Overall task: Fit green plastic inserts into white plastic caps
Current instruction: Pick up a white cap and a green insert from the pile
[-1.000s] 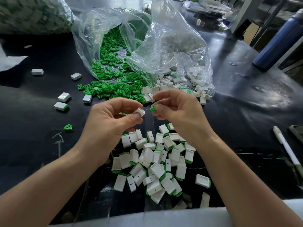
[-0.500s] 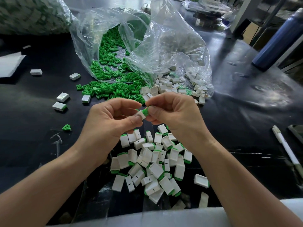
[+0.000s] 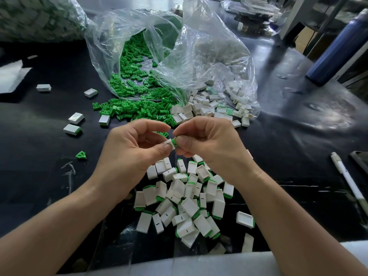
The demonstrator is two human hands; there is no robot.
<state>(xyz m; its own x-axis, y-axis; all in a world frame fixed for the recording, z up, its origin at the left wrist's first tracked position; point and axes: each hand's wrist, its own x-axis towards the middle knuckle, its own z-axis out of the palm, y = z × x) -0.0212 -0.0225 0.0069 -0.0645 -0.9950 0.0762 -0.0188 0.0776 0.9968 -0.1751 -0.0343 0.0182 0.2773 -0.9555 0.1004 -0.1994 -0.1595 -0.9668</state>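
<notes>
finished pile: lying heaped at lower centre of the frame on the black table; white pieces with green edges showing, touching and overlapping
left hand: hovering just above that heap, centre-left; pinching the white cap between thumb and forefinger
right hand: meeting the other at mid-frame; pinching the green insert with thumb and forefinger, pressing it against the cap's end
cap and insert: touching each other between both sets of fingertips; how far in, too hidden to tell
stray insert: lying alone at centre-left
pen: lying near the right edge
stray caps: sitting scattered at left, well apart
loose green inserts: spilling from the clear plastic bag at upper centre
loose white caps: spilling just right of them, touching the green heap
blue bottle: leaning at upper right
</notes>
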